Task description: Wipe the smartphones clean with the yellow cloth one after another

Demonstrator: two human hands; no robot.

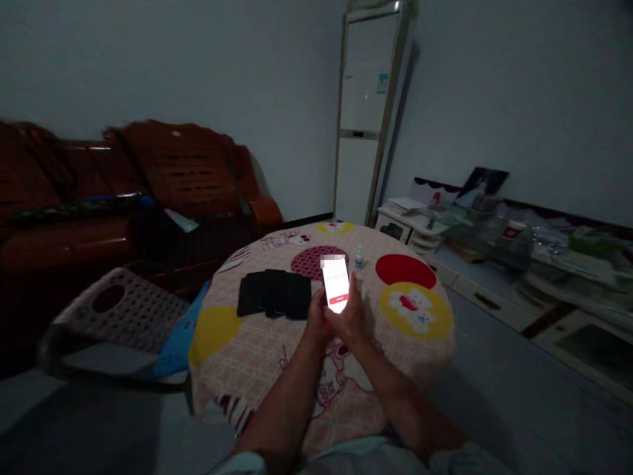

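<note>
A smartphone (337, 280) with a bright white screen and a red bar near its bottom is held upright over the round table. My left hand (318, 318) grips its lower left side. Around the lower right edge, my right hand (351, 318) is closed on the same phone, its thumb along the side. Left of the hands, several flat black items (274, 294) lie overlapping on the patterned tablecloth (267, 346); their kind is too dark to make out. A small clear bottle (359, 258) stands just beyond the phone, to the right.
A woven chair (126, 310) with a blue bag (182, 336) stands at the table's left. Behind it is a wooden sofa (178, 171). A tall air conditioner (366, 112) fills the corner, and a cluttered low cabinet (475, 290) runs along the right wall.
</note>
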